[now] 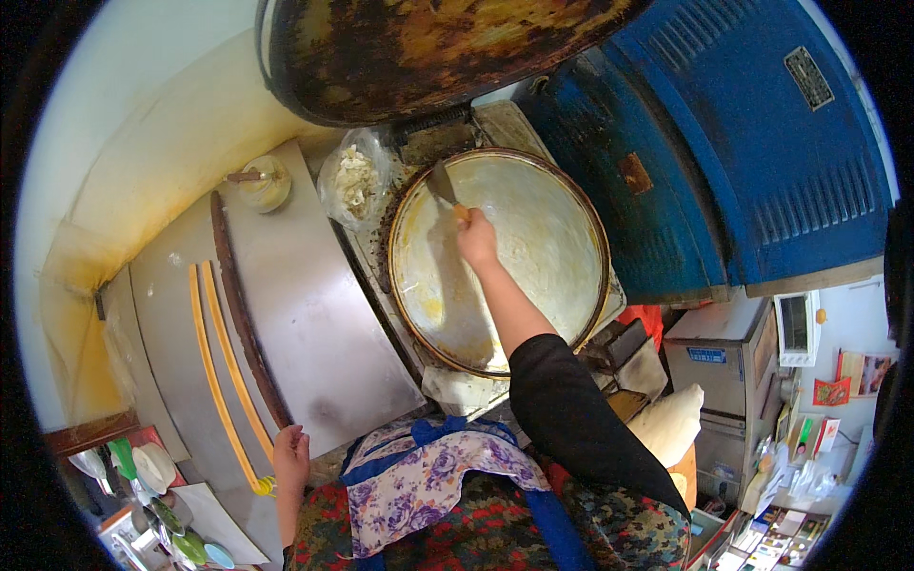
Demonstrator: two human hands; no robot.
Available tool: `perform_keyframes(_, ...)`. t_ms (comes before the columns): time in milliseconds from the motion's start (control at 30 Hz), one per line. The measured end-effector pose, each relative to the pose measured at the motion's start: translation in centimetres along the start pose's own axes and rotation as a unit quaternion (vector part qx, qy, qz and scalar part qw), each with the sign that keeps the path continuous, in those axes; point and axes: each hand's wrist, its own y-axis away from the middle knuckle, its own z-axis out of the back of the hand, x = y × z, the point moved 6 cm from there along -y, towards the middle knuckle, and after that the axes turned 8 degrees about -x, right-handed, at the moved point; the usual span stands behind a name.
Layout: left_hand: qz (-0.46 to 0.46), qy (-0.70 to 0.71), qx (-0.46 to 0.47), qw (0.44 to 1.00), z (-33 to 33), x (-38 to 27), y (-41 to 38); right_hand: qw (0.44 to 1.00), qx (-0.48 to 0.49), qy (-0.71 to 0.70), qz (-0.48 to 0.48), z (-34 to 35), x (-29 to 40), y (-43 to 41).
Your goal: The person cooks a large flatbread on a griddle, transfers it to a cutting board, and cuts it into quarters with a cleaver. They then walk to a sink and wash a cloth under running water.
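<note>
A wide round griddle pan (543, 243) with a raised rim lies before me, its pale surface smeared with yellowish residue. My right hand (477, 239) grips the wooden handle of a metal scraper (442, 183), whose blade is over the pan's upper left part, near the rim. My left hand (291, 457) is at the near edge of the steel worktop, by the end of a dark strip; its fingers are curled, and whether they hold anything cannot be told. Two long yellow sticks (214, 357) lie on the worktop beside it.
The raised, scorched round lid (428, 50) hangs above the pan. A plastic bag of pale scraps (357, 178) and a jar with a brush-like tool (268, 187) stand at the upper left. Blue metal cabinets (771, 143) border the right. Bowls and utensils (153, 467) are at lower left.
</note>
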Motion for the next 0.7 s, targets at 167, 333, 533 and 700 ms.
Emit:
perform_keyframes(167,-0.026,-0.013,0.005,1.0,0.6,-3.0,-0.3,0.994,0.08,-0.066,0.028,-0.2,-0.2,3.6)
perform_keyframes(333,-0.059,-0.043,0.014,0.997,-0.4,-3.4,0.0,0.951,0.271,-0.15,0.015,3.8,0.3,5.9)
perform_keyframes(533,-0.003,-0.002,0.024,1.0,-0.8,-2.4,-0.5,0.877,0.341,-0.325,-0.099,6.5,-0.2,6.3)
perform_keyframes(700,-0.009,-0.037,0.016,0.999,0.0,-2.1,0.6,0.852,0.298,-0.429,-0.05,6.2,2.3,7.0)
